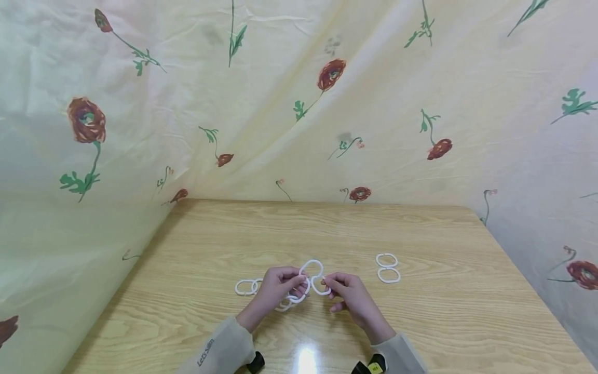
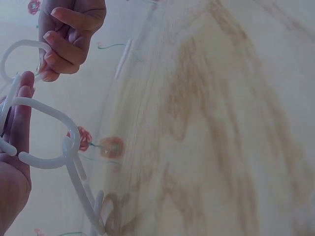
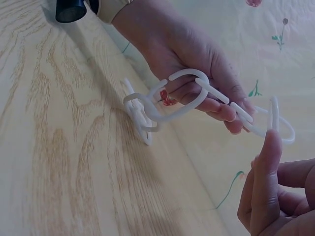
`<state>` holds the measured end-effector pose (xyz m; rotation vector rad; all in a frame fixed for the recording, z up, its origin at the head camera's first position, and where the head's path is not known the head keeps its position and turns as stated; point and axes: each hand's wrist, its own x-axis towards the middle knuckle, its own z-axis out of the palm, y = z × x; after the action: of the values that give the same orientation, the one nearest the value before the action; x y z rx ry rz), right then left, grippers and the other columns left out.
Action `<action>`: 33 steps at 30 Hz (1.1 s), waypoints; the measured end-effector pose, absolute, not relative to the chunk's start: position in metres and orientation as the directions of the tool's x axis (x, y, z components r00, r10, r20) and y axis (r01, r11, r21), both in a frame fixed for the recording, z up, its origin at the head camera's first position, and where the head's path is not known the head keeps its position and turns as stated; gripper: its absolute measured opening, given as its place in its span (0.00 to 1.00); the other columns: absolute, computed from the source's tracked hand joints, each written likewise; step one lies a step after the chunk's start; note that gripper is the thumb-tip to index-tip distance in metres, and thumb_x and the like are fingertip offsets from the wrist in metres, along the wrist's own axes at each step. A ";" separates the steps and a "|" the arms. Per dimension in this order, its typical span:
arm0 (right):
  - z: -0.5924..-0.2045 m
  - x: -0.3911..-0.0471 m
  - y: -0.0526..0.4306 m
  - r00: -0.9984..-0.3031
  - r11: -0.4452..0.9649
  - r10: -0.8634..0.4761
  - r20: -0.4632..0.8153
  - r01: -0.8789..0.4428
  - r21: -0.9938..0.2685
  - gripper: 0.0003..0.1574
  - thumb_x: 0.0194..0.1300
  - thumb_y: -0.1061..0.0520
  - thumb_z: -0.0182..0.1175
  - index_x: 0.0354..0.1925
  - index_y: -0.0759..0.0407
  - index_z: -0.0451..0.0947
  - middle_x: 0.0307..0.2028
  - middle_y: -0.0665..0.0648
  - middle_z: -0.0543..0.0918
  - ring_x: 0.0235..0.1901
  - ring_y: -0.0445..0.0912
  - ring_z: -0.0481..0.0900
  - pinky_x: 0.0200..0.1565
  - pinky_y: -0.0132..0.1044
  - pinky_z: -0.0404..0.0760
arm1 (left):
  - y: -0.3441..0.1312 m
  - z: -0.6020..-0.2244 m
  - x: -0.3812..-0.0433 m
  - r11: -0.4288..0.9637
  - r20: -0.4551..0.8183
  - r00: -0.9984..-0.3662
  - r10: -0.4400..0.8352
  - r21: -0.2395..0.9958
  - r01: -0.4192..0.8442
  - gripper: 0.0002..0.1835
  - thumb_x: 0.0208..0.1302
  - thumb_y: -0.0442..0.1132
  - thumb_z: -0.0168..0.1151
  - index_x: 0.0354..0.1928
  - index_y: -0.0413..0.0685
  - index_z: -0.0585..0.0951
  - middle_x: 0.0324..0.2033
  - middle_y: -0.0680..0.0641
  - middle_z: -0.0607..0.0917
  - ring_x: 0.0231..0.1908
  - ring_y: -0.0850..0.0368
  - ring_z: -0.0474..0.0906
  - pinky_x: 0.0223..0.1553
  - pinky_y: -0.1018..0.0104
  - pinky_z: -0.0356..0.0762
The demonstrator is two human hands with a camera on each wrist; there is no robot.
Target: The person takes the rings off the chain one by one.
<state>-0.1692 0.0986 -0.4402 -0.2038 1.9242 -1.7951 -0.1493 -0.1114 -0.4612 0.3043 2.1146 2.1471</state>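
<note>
White plastic C-shaped links, each an oval with a small gap, are joined into a chain. My left hand grips a link of this chain between thumb and fingers. From that hand more links hang down to the tabletop. Close on the right, my right hand pinches another white link between thumb and fingertips. In the right wrist view this link stands edge-on at the fingertip and meets the one in the left hand. Whether the two are hooked together I cannot tell.
Links of the chain lie on the wooden table left of the left hand. Two white links lie on the right, one behind the other. A flower-patterned cloth hangs behind and along both sides.
</note>
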 end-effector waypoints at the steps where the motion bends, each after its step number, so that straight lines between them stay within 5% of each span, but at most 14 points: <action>1: -0.440 -0.169 0.099 -0.866 0.118 -0.434 -0.248 0.219 -0.969 0.21 0.73 0.58 0.51 0.49 0.79 0.72 0.27 0.47 0.75 0.27 0.37 0.72 0.21 0.25 0.79 | -0.111 -0.461 -0.149 -0.022 0.062 -0.974 0.217 0.998 0.058 0.16 0.67 0.32 0.58 0.45 0.19 0.78 0.34 0.24 0.83 0.27 0.68 0.83 0.32 0.74 0.85; 23: -0.440 -0.166 0.096 -0.873 0.096 -0.422 -0.244 0.225 -0.970 0.22 0.72 0.59 0.52 0.50 0.81 0.70 0.27 0.46 0.74 0.27 0.36 0.71 0.20 0.25 0.79 | -0.108 -0.464 -0.151 -0.017 0.029 -0.978 0.208 1.000 0.026 0.13 0.66 0.29 0.58 0.44 0.19 0.78 0.33 0.22 0.83 0.26 0.67 0.83 0.30 0.74 0.84; 33: -0.442 -0.164 0.098 -0.871 0.094 -0.431 -0.235 0.216 -0.972 0.22 0.71 0.60 0.51 0.50 0.82 0.70 0.27 0.46 0.75 0.27 0.35 0.71 0.20 0.24 0.79 | -0.114 -0.457 -0.153 -0.023 0.023 -0.994 0.111 1.000 0.021 0.13 0.65 0.30 0.60 0.42 0.21 0.79 0.29 0.34 0.86 0.25 0.64 0.84 0.31 0.72 0.85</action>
<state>-0.1641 0.0985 -0.4423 -0.2098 1.9108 -1.8288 -0.1531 -0.1143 -0.4569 0.1451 2.1507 2.1979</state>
